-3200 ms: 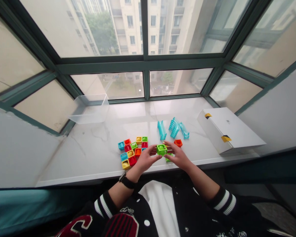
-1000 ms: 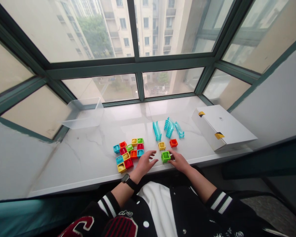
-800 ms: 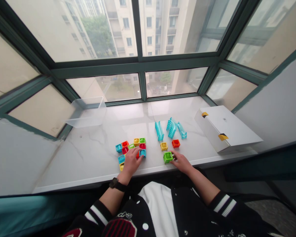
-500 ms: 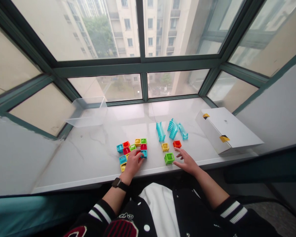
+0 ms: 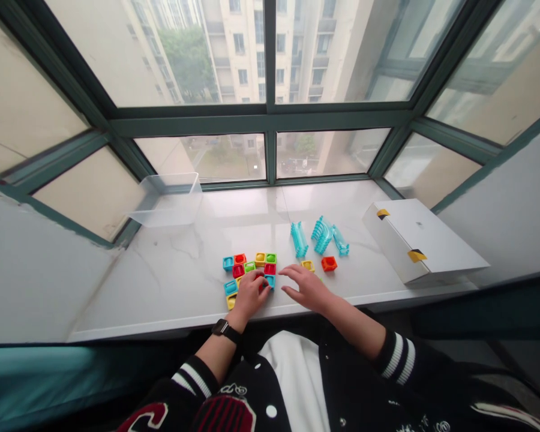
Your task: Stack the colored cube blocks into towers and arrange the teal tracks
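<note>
Several colourful hollow toy blocks (image 5: 239,270) lie joined in a low, uneven cluster on the white sill. My left hand (image 5: 250,295) is over the cluster's near right part, its fingers and thumb curled round a red block (image 5: 261,287) that is mostly covered, beside a blue block (image 5: 270,281). Just right of the cluster, my right hand (image 5: 309,289) holds nothing, with thumb and fingers apart and pointing left. A yellow block (image 5: 307,265) shows behind it, partly covered, and a loose red-orange block (image 5: 329,264) lies further right. The green block is almost wholly hidden by my right hand.
Translucent blue track pieces (image 5: 322,235) lie behind the loose blocks. A clear plastic bin (image 5: 171,217) stands at the back left, against the window. On the right is a white box (image 5: 432,240) with yellow-black tabs. The marble-look sill (image 5: 162,300) ends at a front edge.
My right hand has moved left from beside the green block to near the cluster, covering most of that block. My left hand stays at the cluster. The view has shifted slightly.
</note>
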`<state>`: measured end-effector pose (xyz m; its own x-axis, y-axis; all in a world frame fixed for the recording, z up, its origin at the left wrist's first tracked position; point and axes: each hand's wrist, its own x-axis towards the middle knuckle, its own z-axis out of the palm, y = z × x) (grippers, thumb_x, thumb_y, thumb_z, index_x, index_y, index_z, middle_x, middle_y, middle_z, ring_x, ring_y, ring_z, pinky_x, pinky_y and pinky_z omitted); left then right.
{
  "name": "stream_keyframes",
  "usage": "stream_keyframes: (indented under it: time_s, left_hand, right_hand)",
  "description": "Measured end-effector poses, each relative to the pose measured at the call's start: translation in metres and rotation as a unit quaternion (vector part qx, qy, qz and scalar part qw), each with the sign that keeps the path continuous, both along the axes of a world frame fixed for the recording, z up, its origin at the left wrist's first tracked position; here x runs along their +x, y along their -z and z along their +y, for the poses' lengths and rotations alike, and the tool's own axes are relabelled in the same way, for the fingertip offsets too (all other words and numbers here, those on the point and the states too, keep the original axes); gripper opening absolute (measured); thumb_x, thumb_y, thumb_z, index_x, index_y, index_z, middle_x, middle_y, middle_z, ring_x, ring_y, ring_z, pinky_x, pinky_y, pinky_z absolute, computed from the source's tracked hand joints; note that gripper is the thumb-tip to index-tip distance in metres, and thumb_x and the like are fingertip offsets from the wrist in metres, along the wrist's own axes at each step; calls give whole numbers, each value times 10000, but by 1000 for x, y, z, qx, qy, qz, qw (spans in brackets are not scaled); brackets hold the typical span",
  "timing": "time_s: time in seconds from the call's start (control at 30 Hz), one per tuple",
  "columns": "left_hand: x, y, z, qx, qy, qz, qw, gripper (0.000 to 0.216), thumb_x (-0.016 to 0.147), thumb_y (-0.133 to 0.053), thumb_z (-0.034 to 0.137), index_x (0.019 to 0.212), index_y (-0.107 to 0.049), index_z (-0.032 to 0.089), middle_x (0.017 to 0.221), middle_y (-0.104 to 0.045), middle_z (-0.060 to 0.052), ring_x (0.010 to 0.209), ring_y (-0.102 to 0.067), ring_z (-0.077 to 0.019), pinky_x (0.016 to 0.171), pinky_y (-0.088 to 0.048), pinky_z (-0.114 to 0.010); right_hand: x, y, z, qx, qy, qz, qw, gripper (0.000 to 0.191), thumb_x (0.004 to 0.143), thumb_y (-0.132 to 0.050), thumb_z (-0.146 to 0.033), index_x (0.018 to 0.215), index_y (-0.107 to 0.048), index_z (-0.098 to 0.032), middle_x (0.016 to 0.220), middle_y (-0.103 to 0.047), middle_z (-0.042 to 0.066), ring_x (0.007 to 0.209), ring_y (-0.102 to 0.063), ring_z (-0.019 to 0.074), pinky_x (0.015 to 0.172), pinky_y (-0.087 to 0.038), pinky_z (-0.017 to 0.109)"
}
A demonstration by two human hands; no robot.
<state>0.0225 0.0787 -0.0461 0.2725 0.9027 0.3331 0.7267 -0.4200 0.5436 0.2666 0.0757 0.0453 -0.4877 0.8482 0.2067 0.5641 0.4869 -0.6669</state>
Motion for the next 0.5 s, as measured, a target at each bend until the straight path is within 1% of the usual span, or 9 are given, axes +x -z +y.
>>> stream_keyframes:
  time_s: [0.07,0.13,0.17,0.2,0.3,0.37,0.43,0.5]
  left_hand:
    - [1,-2,-1,1,-4,0,1000,68,888,-726,298,861,-716,237,1179,-697,-94,1125,-649,-293,1010,-522,-486]
    - [0,-3,-1,-2,-4,-8,1000,46,881,-708,265,847,-710,234,1168,-701,-96,1114,-651,-287,1015,-521,-484]
    - [0,-3,-1,-5,-4,-17,1000,33,882,-686,237,864,-713,234,1162,-705,-95,1111,-654,-282,1019,-522,-481]
    - [-1,-3,0,-8,-3,-29,1000,73,882,-660,207,909,-721,236,1166,-708,-93,1117,-656,-278,1025,-524,-478]
    - [-3,-2,1,-11,5,-56,998,345,875,-606,150,1186,-717,248,1282,-698,-98,1208,-643,-282,1080,-516,-489]
    - [-2,0,2,-9,13,-43,999,465,888,-594,150,1331,-679,263,1397,-665,-106,1291,-612,-298,1141,-482,-523]
    - [-1,3,3,-7,20,-12,1000,467,919,-592,174,1367,-678,277,1450,-647,-103,1330,-591,-311,1184,-440,-561]
    - [0,6,3,-6,26,12,1000,427,952,-589,205,1357,-696,286,1444,-659,-95,1327,-593,-310,1196,-424,-576]
  right_hand:
    - [-23,13,5,-27,-14,-64,997,436,921,-720,-235,1353,-668,-262,1311,-682,104,1214,-662,283,1082,-529,442]
    - [-39,29,10,-63,-12,-132,989,418,879,-758,-204,1291,-697,-237,1302,-673,117,1188,-669,299,1048,-543,433]
    - [-45,37,11,-77,-7,-158,984,398,864,-768,-191,1255,-710,-233,1320,-660,120,1169,-675,300,1024,-551,422]
    - [-50,43,12,-85,-1,-176,981,374,855,-771,-182,1223,-719,-229,1342,-644,123,1149,-679,299,1002,-557,413]
    - [-58,58,13,-76,20,-186,979,290,857,-753,-164,1144,-730,-203,1383,-612,139,1139,-669,305,988,-548,404]
    - [-61,64,13,-66,30,-175,982,238,869,-730,-157,1105,-730,-188,1357,-623,146,1147,-657,310,1002,-534,407]
    - [-61,67,14,-62,37,-170,983,196,881,-706,-146,1071,-732,-189,1320,-643,139,1121,-659,298,994,-535,402]
    - [-59,68,16,-55,36,-175,982,162,882,-701,-143,1031,-738,-196,1283,-661,126,1066,-670,280,960,-550,390]
